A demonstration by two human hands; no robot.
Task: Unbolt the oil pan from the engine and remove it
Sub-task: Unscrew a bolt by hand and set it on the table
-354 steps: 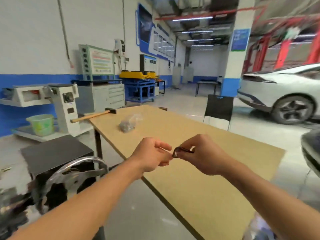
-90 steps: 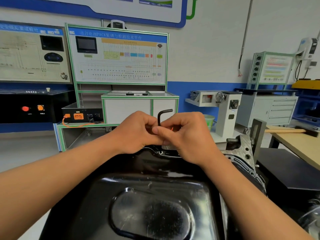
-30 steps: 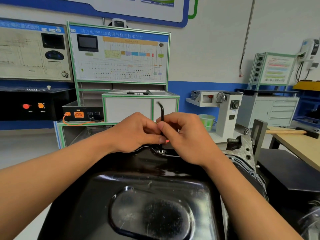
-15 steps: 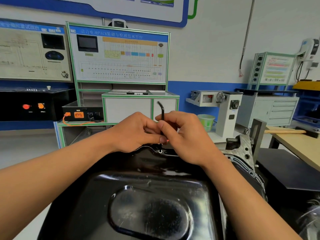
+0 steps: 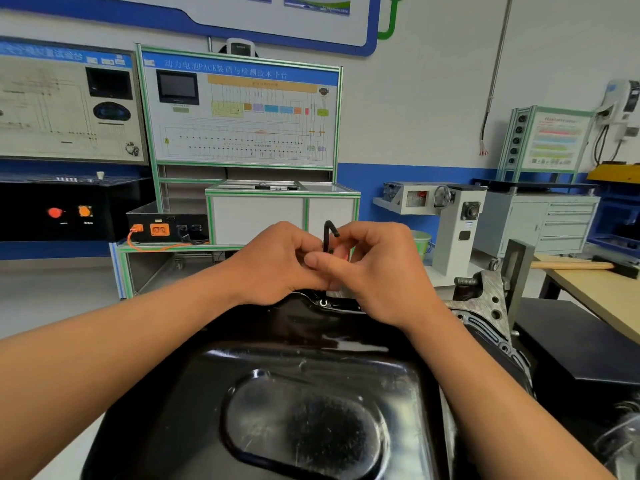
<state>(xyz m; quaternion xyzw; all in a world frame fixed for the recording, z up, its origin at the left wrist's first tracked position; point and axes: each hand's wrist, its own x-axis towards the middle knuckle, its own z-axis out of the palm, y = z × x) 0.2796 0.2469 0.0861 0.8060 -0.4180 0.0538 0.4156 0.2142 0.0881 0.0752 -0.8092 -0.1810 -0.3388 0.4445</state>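
Observation:
The glossy black oil pan (image 5: 304,410) fills the lower middle of the head view, bottom side up on the engine (image 5: 485,306). A black hex key (image 5: 328,237) stands upright over the pan's far flange, above a bolt (image 5: 323,302). My left hand (image 5: 277,265) and my right hand (image 5: 374,271) meet there, fingers of both pinched around the key's shaft. The key's short bent end sticks out above the fingers, pointing right. Its lower tip is hidden behind my fingers.
A wooden table (image 5: 595,289) with a hammer (image 5: 575,265) stands at the right. A black box (image 5: 571,355) sits beside the engine. Green-framed training benches (image 5: 242,133) and a grey cabinet (image 5: 540,220) line the wall behind.
The key's bent top has swung round between my fingers, now pointing right. Both hands stay at the same spot on the far flange. Earlier I faced the wooden table.

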